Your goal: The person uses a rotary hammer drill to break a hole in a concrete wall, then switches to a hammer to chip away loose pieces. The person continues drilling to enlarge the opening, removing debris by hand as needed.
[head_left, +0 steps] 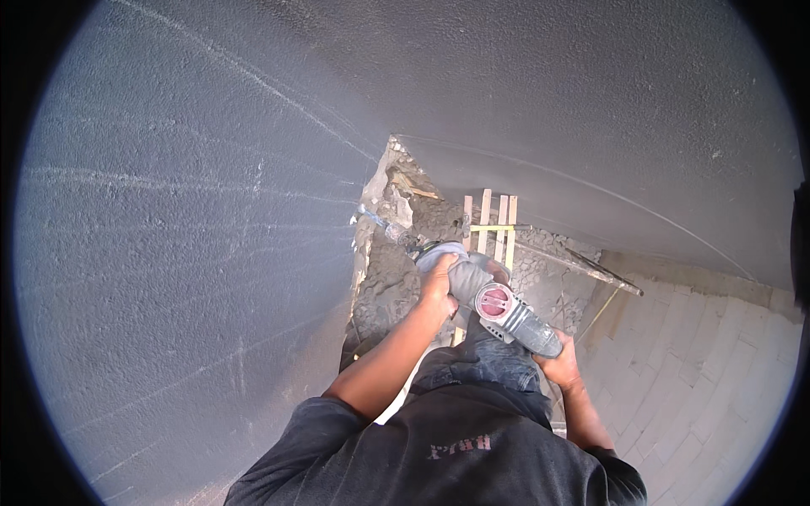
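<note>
A grey demolition hammer [529, 326] with a round red knob on its body lies slantwise in front of me. My left hand [439, 282] is closed round its front part, near what looks like grey cloth. The rear end is gripped by my right hand [559, 361]; the fingers on the far side are hidden. From the nose a chisel bit [380, 222] points to the upper left. Its tip is at the broken edge [363, 253] of the dark grey left wall [186, 253]; whether it touches cannot be made out.
Pale wooden slats [484, 215] stand beyond the tool, with a yellow-handled tool [498, 228] across them. A long pole [591, 270] slants to the right over rubble [540, 274]. Another dark wall [591, 110] rises ahead. Pale block-patterned surface [692, 371] lies at right.
</note>
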{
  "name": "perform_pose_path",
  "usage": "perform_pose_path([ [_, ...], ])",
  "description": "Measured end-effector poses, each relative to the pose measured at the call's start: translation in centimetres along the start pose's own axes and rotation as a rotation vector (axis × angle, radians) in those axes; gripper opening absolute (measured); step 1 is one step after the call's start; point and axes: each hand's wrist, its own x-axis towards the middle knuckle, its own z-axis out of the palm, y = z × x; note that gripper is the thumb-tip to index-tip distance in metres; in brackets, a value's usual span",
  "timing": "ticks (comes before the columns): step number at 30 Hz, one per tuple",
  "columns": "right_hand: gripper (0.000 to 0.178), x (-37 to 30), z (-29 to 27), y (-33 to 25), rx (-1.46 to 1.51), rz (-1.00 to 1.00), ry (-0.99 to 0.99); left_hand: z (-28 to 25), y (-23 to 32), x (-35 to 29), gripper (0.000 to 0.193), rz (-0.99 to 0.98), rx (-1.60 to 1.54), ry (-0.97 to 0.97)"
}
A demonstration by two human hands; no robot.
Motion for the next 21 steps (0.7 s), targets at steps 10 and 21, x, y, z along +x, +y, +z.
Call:
perform_pose_path([
  [10, 0.036, -6.4, -1.2, -1.1, -0.048, -0.006, 0.014, -0.2, -1.4, -5.1, 0.042, 0.020, -0.109, -0.158],
  [21, 0.029, -4.6, -2.1, -3.2, -0.363, -0.097, -0.069, -4.9, -6.6, -0.9, 0.047, -0.017, -0.394, -0.057],
])
